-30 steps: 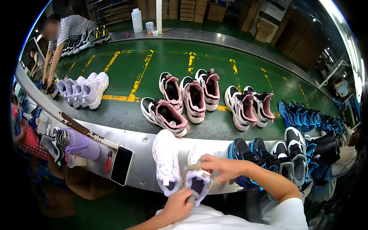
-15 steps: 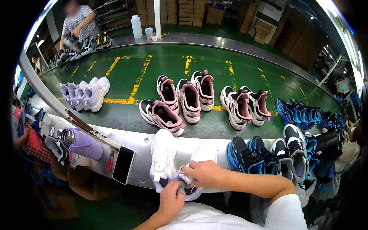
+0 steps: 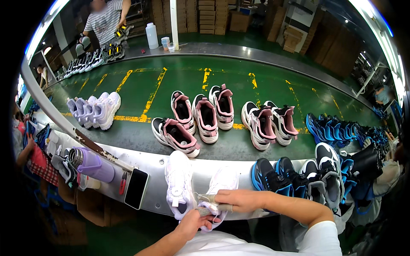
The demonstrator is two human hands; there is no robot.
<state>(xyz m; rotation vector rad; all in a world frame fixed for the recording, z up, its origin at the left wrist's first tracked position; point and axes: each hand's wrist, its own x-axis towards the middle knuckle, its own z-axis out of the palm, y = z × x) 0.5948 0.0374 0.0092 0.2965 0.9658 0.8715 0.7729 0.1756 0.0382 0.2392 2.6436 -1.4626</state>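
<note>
— What's the white sneaker (image 3: pixel 178 183) made of?
— Soft matt mesh cloth with smooth synthetic panels; the metal ledge (image 3: pixel 153 164) under it is dull, brushed.
— And the belt?
— The green conveyor belt (image 3: pixel 179 81) looks rubbery, slightly glossy; the phone (image 3: pixel 136 188) glossy black glass.

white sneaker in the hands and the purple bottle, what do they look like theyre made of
White sneaker: seemingly soft mesh or synthetic fabric, matte, since it shows no glare and looks pliable between the left hand and right hand. Purple bottle: probably coated metal or plastic, smooth satin body with a shiny silvery ribbed neck.
</note>
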